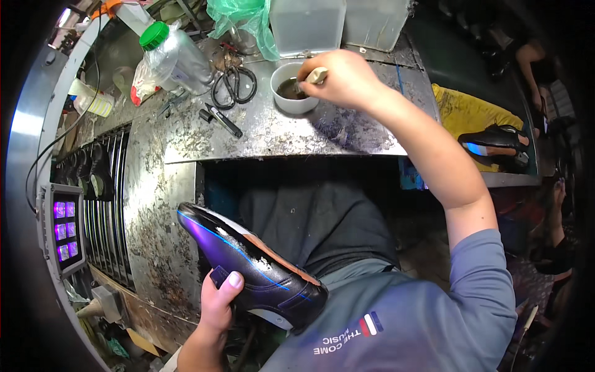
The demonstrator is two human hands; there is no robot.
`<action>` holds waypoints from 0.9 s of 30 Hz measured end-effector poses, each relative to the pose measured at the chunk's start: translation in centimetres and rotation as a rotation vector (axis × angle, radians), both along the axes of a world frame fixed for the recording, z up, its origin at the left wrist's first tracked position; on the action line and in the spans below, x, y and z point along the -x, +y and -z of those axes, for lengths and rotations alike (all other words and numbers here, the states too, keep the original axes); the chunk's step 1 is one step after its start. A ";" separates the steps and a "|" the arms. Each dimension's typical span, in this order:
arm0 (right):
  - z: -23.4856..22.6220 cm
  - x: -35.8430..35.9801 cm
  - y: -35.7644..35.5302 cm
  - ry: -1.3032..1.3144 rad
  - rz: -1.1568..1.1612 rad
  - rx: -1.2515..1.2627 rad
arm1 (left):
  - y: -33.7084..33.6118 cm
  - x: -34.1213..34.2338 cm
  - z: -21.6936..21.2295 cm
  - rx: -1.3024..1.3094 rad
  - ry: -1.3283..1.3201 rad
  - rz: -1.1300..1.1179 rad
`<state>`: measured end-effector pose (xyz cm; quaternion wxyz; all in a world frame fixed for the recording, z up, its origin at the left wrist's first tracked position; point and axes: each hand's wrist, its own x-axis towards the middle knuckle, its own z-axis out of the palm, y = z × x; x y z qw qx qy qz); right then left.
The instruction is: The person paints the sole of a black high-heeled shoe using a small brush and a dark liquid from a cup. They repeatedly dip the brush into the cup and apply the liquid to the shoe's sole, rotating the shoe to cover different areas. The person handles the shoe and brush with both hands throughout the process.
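Observation:
My left hand (221,297) grips a black shoe upper (242,257) by its heel area, thumb on top. The shoe is tilted, toe toward the upper left, sole side turned to the right. A blue line runs along its side, and pale and brown patches show along the sole edge. My right hand (341,77) is closed round a pale-handled tool (318,75) over a white bowl (295,106). Dark liquid (289,88) lies in the bowl. My fingers hide the tool's working end, so I cannot tell whether it touches the liquid.
Black-handled scissors (233,88) and a black marker (223,121) lie on the stained metal bench (204,144). Behind stand a clear jar with a green lid (154,36) and translucent bins (308,28). A purple lamp (66,229) is at left. Another shoe (496,141) rests on yellow cloth (462,111).

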<state>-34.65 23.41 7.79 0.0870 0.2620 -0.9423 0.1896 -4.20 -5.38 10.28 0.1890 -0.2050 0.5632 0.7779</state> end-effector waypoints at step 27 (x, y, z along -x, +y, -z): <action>-3.5 -11.5 -2.3 -0.172 -0.762 0.772 | 0.9 0.7 -1.1 0.074 -0.032 0.009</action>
